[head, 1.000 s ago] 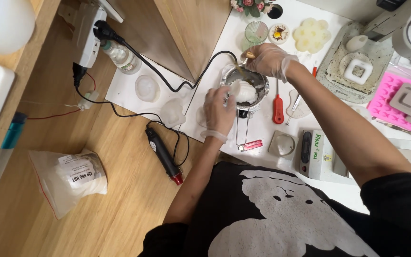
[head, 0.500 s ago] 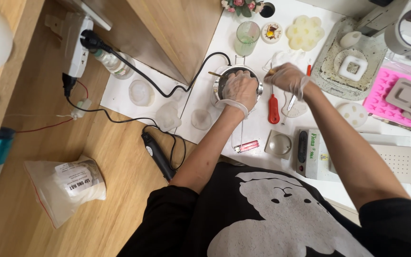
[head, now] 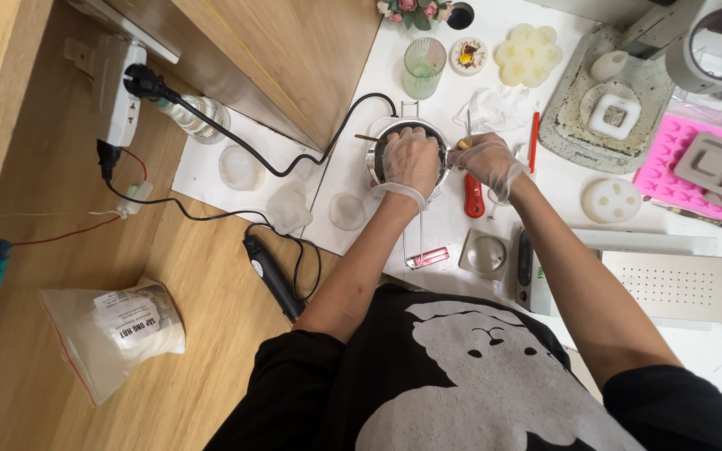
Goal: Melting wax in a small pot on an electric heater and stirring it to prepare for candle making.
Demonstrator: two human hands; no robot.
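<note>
My left hand lies spread over the metal pot; my right hand has its fingers pinched on a thin stick beside it.

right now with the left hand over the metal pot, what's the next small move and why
Probably lift the left hand clear of the metal pot: it covers most of the opening, while the right hand sits at the rim gripping a thin tool, so the contents can't be seen or reached.
</note>
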